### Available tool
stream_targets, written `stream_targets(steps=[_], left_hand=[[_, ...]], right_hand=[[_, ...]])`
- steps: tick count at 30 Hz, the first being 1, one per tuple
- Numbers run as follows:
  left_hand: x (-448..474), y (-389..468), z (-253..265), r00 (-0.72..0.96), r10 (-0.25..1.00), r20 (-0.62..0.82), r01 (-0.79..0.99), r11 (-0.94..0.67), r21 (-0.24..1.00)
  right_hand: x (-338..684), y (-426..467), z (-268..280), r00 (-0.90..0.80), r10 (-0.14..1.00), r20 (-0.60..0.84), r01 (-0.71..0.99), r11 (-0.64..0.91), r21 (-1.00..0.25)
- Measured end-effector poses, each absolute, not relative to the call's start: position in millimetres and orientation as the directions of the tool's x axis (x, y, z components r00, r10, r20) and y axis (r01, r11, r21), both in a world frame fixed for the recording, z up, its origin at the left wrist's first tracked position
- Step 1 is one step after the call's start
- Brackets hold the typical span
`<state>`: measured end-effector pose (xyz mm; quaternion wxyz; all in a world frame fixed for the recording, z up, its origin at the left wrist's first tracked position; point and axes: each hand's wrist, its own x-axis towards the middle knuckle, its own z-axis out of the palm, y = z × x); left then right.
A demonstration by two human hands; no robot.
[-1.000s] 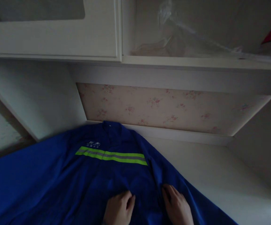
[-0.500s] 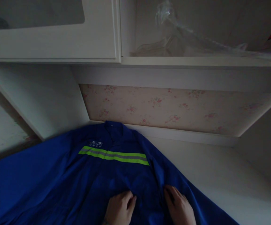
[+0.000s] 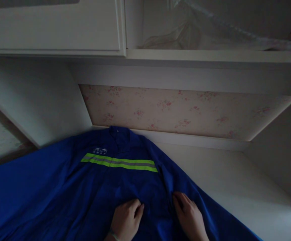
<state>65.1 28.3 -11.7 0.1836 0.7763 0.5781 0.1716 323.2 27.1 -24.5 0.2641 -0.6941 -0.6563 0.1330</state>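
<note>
Blue jacket [image 3: 85, 190] lies spread flat over the white surface [image 3: 236, 187]. Left hand [image 3: 125, 222] and right hand [image 3: 189, 219] press down on its front — fingers loosely curled, grasping nothing, apparently smoothing it. Farther: reflective stripe [image 3: 119, 162], collar [image 3: 117, 132], floral wall [image 3: 185, 110].

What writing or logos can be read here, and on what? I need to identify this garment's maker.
None is legible. The blue jacket bears a small white logo with a line of tiny characters above its reflective stripe, too small and dim to read. Both hands rest on the jacket.
</note>
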Motion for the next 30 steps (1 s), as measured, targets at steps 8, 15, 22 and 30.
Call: stream_targets(steps=[8,15,22,30], left_hand=[[64.7,27.7,-9.8,0.269,0.963,0.028,0.840,-0.249,0.482],[64.6,27.3,-7.4,0.272,0.962,0.027,0.838,-0.251,0.484],[65.1,26.8,-6.1,0.271,0.962,0.044,0.839,-0.259,0.479],[65.5,27.3,-4.5,0.275,0.961,0.041,0.837,-0.260,0.481]], right_hand=[[322.3,27.7,-22.6,0.094,0.983,0.157,0.837,0.007,-0.548],[321.7,27.6,-21.5,0.104,0.986,0.130,0.841,-0.017,-0.540],[323.4,28.2,-24.1,0.103,0.988,0.114,0.836,-0.024,-0.548],[323.1,29.8,-30.1,0.085,0.987,0.139,0.839,0.004,-0.545]])
